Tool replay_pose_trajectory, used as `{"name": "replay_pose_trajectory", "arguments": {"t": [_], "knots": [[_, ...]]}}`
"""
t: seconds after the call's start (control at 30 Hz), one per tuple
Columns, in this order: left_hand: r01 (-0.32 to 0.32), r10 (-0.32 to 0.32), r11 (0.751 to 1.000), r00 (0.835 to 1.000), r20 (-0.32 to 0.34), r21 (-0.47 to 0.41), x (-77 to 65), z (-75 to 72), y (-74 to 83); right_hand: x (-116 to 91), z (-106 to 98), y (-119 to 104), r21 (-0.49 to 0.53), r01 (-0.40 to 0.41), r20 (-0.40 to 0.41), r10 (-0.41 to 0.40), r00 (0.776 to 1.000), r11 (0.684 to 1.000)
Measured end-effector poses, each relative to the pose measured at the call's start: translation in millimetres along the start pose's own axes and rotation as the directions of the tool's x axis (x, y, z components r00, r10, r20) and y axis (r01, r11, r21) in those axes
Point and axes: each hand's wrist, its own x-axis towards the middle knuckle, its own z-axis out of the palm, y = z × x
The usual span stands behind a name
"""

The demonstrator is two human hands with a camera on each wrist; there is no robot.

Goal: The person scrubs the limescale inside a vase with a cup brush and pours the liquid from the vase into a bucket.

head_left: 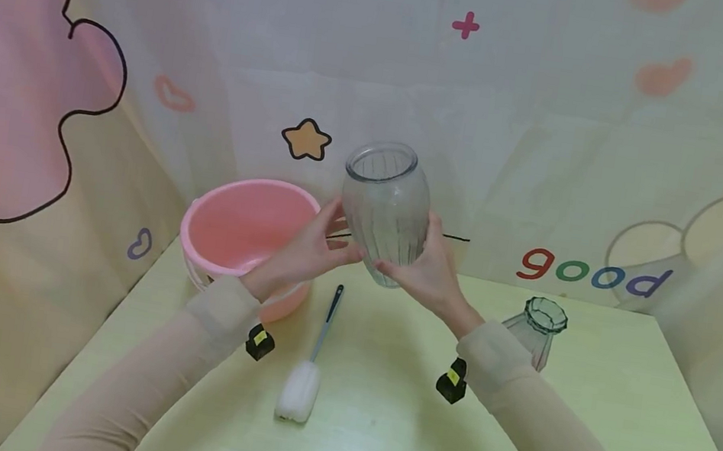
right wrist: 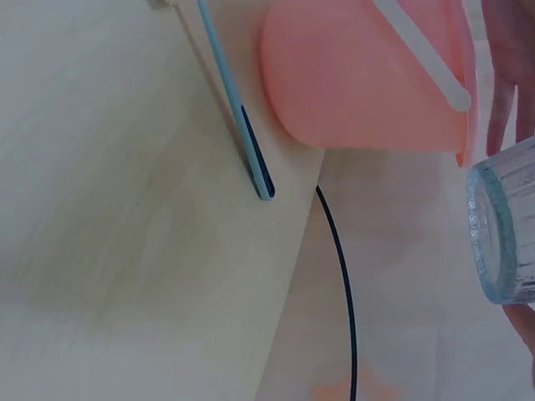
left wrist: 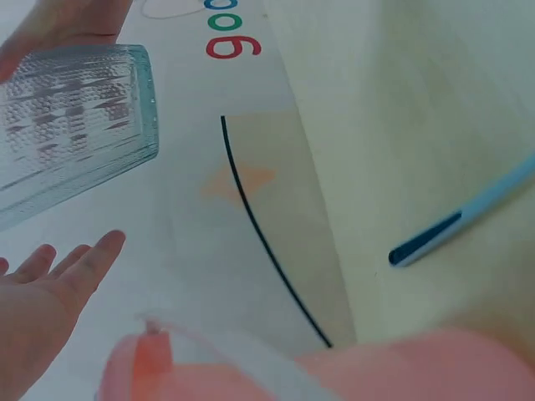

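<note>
A clear ribbed glass vase [head_left: 385, 213] is held up above the back of the table, its round mouth tilted up. My right hand [head_left: 429, 274] grips it low on the right side, thumb across the front near the base. On the other side my left hand [head_left: 324, 247] is spread close beside the vase. The left wrist view shows the left hand's fingers [left wrist: 88, 267] straight, with a gap between them and the glass [left wrist: 79, 125]. In the right wrist view the vase's thick base [right wrist: 493, 234] shows at the right edge.
A pink bucket [head_left: 214, 239] with a pale handle stands at the back left, partly behind the left forearm. A white-headed bottle brush [head_left: 298, 394] lies mid-table. A second, faceted glass vase [head_left: 545, 324] stands at the right, partly hidden by the right sleeve. A printed curtain hangs behind.
</note>
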Motion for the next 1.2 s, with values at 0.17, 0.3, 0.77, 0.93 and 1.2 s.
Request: {"name": "replay_pose_trajectory", "arguments": {"t": [0.17, 0.3, 0.77, 0.93, 1.2], "knots": [[-0.015, 0.02, 0.997, 0.997, 0.076, -0.07, -0.6, 12.9, 3.7, -10, -1, 6, 0.139, -0.045, 0.059, 0.037, 0.998, 0.989], [0.002, 0.007, 0.997, 0.994, 0.109, -0.081, 0.6, 22.1, -3.0, -19, -1, 13, 0.202, -0.072, 0.08, 0.057, 0.995, 0.977], [0.116, -0.114, 0.988, 0.993, 0.024, -0.099, 7.8, 59.9, -50.9, -40, -10, 43, 0.12, -0.223, 0.188, 0.198, 0.962, 0.967], [0.143, -0.142, 0.982, 0.99, 0.017, -0.124, 10.4, 71.7, -64.0, -44, -14, 59, 0.097, -0.198, 0.212, 0.174, 0.962, 0.975], [0.19, -0.187, 0.972, 0.982, 0.037, -0.139, 18.3, 86.1, -71.4, -49, -20, 75, 0.098, -0.166, 0.19, 0.145, 0.971, 0.981]]}}
